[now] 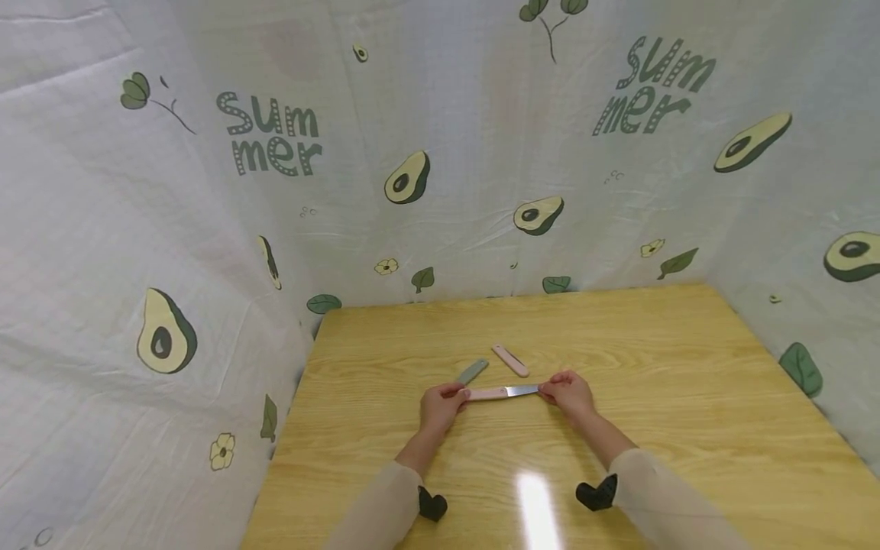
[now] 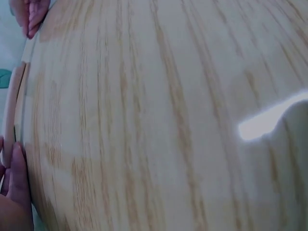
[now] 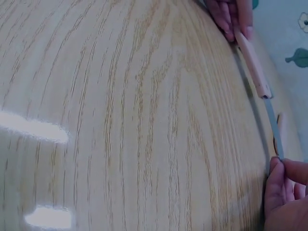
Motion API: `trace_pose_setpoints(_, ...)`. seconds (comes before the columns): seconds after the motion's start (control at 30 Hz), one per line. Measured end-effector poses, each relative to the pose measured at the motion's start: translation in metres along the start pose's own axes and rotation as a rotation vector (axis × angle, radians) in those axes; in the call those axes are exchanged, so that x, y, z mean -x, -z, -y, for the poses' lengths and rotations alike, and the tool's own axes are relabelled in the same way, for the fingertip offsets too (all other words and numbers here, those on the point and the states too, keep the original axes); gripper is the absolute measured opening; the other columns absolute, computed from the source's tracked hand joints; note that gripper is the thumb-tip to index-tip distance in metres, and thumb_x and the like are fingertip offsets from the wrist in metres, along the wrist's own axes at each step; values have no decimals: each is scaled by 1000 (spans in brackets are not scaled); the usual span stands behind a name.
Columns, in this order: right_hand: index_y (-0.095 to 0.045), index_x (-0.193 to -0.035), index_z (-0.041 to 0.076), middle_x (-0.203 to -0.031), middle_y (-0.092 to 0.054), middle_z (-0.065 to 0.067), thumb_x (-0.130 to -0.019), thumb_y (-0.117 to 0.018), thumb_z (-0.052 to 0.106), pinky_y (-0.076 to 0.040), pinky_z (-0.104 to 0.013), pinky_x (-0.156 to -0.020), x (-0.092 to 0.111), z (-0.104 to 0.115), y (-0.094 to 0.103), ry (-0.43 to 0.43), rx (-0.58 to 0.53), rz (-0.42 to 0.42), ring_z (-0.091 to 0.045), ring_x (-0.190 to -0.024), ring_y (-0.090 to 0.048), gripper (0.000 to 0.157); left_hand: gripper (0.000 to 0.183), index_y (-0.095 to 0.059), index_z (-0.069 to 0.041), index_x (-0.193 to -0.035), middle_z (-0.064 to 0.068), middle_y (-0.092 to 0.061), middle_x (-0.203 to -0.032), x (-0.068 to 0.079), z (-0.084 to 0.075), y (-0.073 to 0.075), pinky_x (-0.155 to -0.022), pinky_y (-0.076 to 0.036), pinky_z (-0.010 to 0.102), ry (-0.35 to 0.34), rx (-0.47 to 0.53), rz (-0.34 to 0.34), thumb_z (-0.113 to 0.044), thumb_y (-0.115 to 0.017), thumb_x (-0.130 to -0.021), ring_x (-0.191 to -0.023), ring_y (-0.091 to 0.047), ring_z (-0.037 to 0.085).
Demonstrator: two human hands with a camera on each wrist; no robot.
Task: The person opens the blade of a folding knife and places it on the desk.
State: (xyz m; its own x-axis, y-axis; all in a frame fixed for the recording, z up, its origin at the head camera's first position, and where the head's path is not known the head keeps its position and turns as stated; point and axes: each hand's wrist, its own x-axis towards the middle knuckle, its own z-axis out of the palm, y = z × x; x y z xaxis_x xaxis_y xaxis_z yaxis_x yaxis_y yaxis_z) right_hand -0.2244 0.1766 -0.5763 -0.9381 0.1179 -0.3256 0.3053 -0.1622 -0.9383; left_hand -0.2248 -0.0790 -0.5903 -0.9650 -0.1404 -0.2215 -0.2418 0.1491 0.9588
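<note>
A pink-handled folding knife [image 1: 486,394] is held level between both hands, its metal blade [image 1: 524,389] out and pointing right. My left hand [image 1: 439,406] pinches the end of the handle, which also shows at the left edge of the left wrist view. At the other end, the thumb and fingers of my right hand [image 1: 570,393] pinch the blade's tip, seen closer in the right wrist view. Just behind the handle lies a green folded knife [image 1: 473,371], its near end partly hidden by the left hand. A second pink folded knife [image 1: 510,360] rests farther back.
Everything lies on a wood-grain table [image 1: 653,359]. A white cloth [image 1: 467,252] printed with avocados and leaves hangs behind it and along both sides. Glare from a light [image 1: 538,508] shines on the tabletop near the front.
</note>
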Motion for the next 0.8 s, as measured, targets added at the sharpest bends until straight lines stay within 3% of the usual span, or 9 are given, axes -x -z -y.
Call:
trace_pose_setpoints(0.2, -45, -99, -10, -81, -61, -8, -86, -60, -13, -59, -23, -72, -1, -1, -3, -3, 3, -54, -10, -72, -68, 20, 19, -76, -9, -96, 3, -74, -84, 1, -1, -1, -59, -55, 18, -68, -191, -80, -20, -78, -81, -66, -64, 4)
trace_pose_setpoints(0.4, -45, -103, -13, -79, -62, -12, -85, -62, -13, -60, -23, -69, 0, -2, -4, 10, 31, -75, -9, -69, -68, 25, 19, -77, -14, -93, 1, -74, -85, 1, -2, -1, -66, -54, 24, -121, -275, -138, -25, -80, -79, -76, -66, 9)
trace_pose_setpoints(0.67, -55, -97, -6, -72, -59, 2, -80, -76, 3, -51, -13, -57, -1, -3, -2, 115, 395, -180, -1, -63, -56, 29, 17, -75, -11, -90, 1, -72, -79, 6, -3, -3, -61, -52, 23, -155, -298, -184, -21, -81, -77, -70, -64, 9)
trace_pose_setpoints(0.8, -58, -95, -3, -72, -60, 2, -78, -79, 8, -46, -12, -57, -2, -3, 0, 140, 468, -201, -1, -64, -53, 29, 17, -75, -8, -89, 2, -72, -77, 6, -2, -4, -59, -52, 21, -174, -295, -190, -19, -81, -77, -67, -64, 8)
